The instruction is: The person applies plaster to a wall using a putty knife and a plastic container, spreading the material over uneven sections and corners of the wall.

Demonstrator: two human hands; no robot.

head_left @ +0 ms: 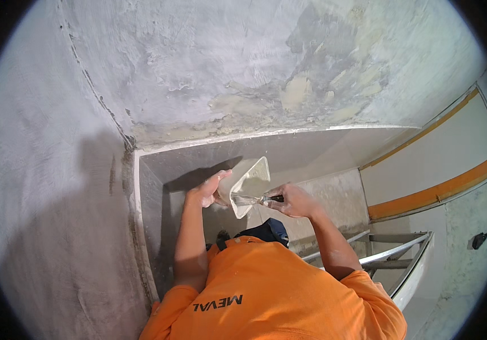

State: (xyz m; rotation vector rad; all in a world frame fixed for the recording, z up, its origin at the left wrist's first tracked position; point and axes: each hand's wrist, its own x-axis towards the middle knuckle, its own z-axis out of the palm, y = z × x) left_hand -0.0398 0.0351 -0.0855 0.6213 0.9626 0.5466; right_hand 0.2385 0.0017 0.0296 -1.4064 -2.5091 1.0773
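Note:
My left hand [212, 188] is closed around the side of a pale, rectangular plaster tub [261, 169], holding it tilted in front of my body. Some whitish paste coats the tub's inside. In my right hand [294, 201] is a putty knife [248, 199], gripped by its dark handle. Its blade reaches into the tub's mouth near the lower rim. White smears show on the fingers of both hands.
Ahead rises a grey plastered wall [169, 62] with damp-looking and cream patches [297, 93]. Below it runs a band of grey tiles [300, 147] with a white edge. A metal frame like a stepladder [396, 249] stands at my right, near an orange-trimmed panel [424, 201].

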